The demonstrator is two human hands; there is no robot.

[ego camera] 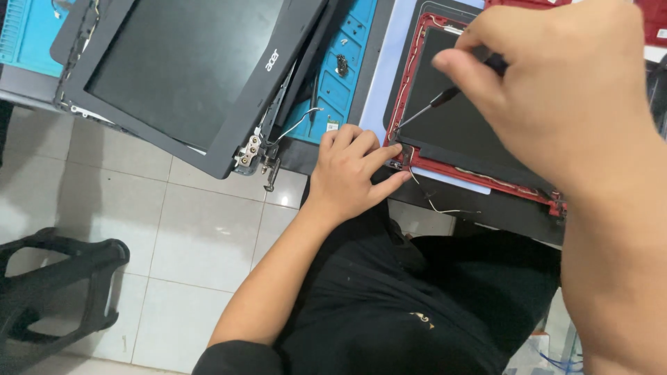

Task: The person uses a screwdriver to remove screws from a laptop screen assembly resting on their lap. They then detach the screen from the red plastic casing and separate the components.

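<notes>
Head view: slim screwdriver [445, 97] (glossy red frame [472, 173])

Dark workbench [486, 215] carries blue mat [347, 76], black-framed screen [187, 69], red-framed screen [451, 118] (both flat).

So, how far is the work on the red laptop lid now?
Done: the red lid lies open with its front frame off and a thin cable loose. In hand: the right hand works a screwdriver at the panel's lower left corner, which the left hand steadies. Left: the dark panel still sits in the lid.
</notes>
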